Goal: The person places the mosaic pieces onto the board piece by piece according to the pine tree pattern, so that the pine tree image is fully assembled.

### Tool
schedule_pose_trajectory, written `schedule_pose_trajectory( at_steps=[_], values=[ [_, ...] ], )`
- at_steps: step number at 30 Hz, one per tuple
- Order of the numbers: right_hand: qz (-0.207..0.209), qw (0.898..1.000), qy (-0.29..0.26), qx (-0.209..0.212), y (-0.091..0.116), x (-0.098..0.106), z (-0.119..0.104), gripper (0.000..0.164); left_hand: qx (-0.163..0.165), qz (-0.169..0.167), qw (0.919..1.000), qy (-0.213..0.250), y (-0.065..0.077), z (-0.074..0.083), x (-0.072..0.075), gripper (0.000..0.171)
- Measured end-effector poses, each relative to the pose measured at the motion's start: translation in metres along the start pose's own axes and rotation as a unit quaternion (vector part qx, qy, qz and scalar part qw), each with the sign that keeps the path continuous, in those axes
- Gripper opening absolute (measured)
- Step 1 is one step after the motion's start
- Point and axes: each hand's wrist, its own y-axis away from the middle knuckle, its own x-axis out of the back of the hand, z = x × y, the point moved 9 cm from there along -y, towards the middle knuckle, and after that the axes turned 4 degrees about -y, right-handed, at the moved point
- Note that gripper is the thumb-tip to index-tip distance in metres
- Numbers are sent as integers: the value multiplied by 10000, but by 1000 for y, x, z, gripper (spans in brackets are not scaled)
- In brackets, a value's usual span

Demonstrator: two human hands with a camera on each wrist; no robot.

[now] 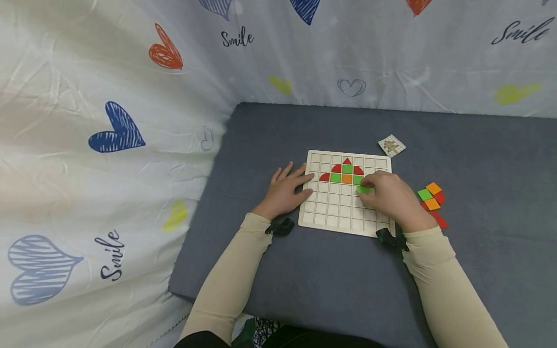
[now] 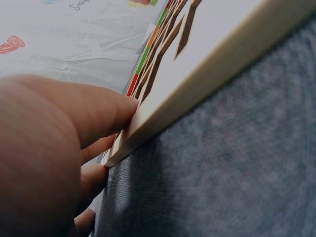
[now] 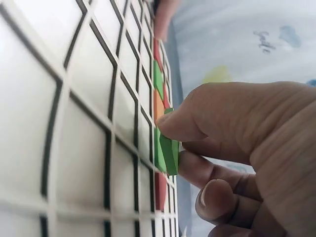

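Note:
A pale gridded board (image 1: 323, 209) lies on the grey table. My left hand (image 1: 283, 193) rests at its left edge with fingers spread; in the left wrist view, fingertips touch the board's rim (image 2: 163, 116). Between the thumb and a finger of my right hand (image 1: 391, 200), a green square tile (image 3: 170, 153) is pinched just over the board. Set into the grid are a red triangle (image 1: 346, 161), green squares (image 1: 347, 169), an orange square (image 1: 346, 179) and rounded red pieces (image 1: 324, 177). One red piece (image 3: 160, 190) shows only in the right wrist view; my hand covers it from above.
Loose tiles lie right of the board, among them an orange square (image 1: 433, 188), a green square (image 1: 425, 195) and red pieces (image 1: 439, 197), partly behind my right wrist. A small patterned card (image 1: 392, 145) sits by the board's far right corner. A printed curtain (image 1: 261, 63) borders the table.

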Motion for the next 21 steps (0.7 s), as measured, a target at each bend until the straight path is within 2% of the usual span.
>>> schedule_pose_trajectory(
  at_steps=[9, 21],
  values=[
    [-160, 9993, 4, 338, -7, -17, -18, 26, -9, -38, 10000, 46, 1, 2, 2, 54],
    [-215, 9978, -30, 633, -12, -25, -23, 23, -23, -45, 10000, 39, 1, 2, 1, 54]
  ],
)
